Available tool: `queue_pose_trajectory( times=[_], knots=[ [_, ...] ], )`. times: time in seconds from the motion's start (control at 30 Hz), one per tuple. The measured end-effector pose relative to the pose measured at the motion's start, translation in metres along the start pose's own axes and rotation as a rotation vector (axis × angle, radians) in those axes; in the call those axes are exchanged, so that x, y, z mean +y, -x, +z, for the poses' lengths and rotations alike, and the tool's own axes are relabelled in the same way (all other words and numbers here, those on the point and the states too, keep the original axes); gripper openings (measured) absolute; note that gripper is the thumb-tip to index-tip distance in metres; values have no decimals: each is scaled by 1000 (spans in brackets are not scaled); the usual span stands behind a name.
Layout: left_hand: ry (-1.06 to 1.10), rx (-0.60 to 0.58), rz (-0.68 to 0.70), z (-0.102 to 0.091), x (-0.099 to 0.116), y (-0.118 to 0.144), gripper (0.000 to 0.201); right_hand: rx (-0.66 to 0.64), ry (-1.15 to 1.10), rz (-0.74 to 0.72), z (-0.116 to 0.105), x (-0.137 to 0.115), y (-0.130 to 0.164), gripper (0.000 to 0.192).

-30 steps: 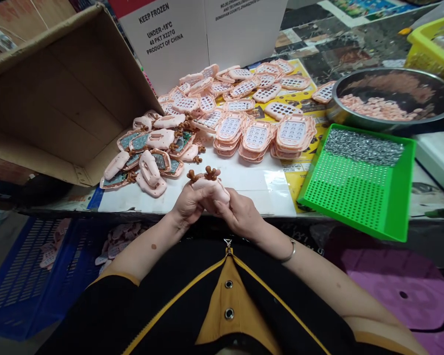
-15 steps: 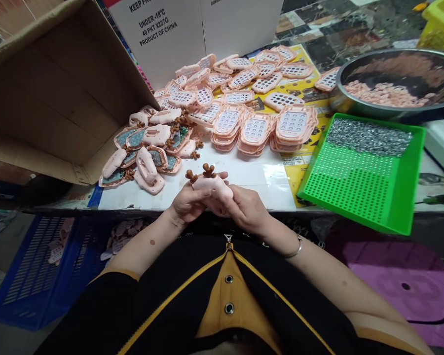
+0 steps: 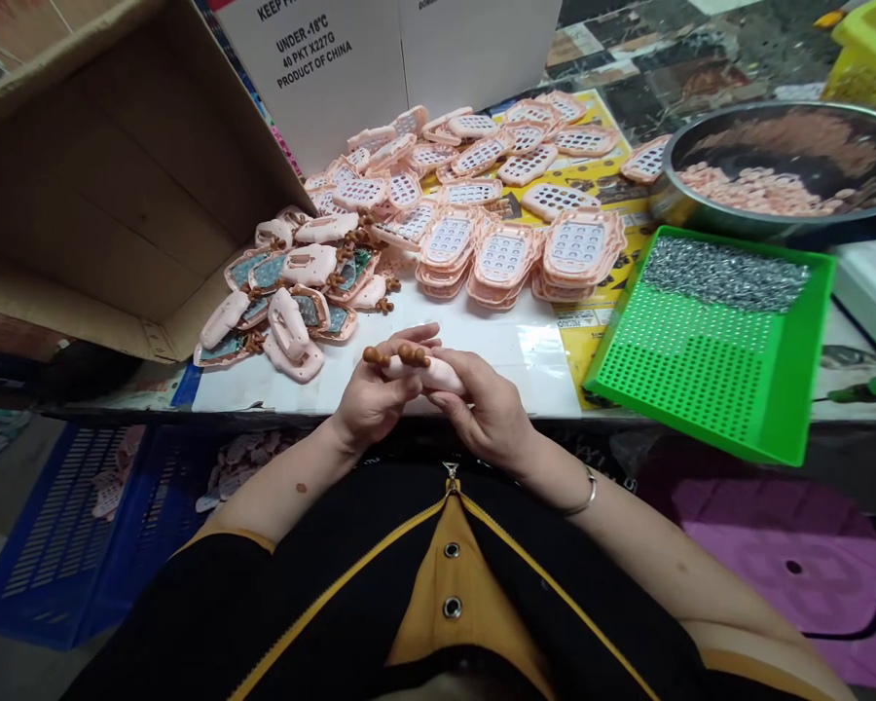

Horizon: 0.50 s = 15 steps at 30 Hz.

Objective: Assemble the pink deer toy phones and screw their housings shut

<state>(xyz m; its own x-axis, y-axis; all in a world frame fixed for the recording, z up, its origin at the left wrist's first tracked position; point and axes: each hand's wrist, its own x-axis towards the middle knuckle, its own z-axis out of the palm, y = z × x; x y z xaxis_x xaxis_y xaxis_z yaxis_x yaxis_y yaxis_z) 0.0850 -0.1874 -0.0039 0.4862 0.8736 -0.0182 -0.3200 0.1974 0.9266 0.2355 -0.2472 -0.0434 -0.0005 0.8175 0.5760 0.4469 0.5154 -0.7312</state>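
Both arms bend in toward the middle. The left hand [image 3: 371, 397] and right hand [image 3: 486, 404] both grip one pink toy phone [image 3: 424, 369], its brown horns [image 3: 394, 354] pointing to 10 o'clock.

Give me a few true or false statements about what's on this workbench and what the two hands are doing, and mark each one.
1. Both hands hold one pink toy piece with brown antlers. True: the left hand and right hand grip it together.
2. The green tray holds pink buttons. False: small silvery metal parts lie along its far end.
3. The metal bowl stands beyond the green tray. True.
4. The cardboard box is on the person's right. False: it lies open on the left.
5. Pink keypad faces lie stacked on the table. True.
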Motion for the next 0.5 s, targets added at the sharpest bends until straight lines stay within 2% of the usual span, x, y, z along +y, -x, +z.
queue_pose_trajectory(
  times=[0.17,0.27,0.37,0.43,0.5],
  knots=[
    [-27,-152,97,-7,4,-2,28,80,242,-161,0,-9,2,42],
    [-131,-152,140,-7,4,-7,32,95,271,-138,-1,-7,-1,42],
    [-216,-120,118,-5,-2,-11,43,105,111,1,-1,2,-3,40],
    [-276,-101,108,-3,-6,-11,52,160,-65,96,1,10,0,38],
    [-423,-75,173,0,-8,-9,55,225,-214,164,6,18,6,35]
  ],
)
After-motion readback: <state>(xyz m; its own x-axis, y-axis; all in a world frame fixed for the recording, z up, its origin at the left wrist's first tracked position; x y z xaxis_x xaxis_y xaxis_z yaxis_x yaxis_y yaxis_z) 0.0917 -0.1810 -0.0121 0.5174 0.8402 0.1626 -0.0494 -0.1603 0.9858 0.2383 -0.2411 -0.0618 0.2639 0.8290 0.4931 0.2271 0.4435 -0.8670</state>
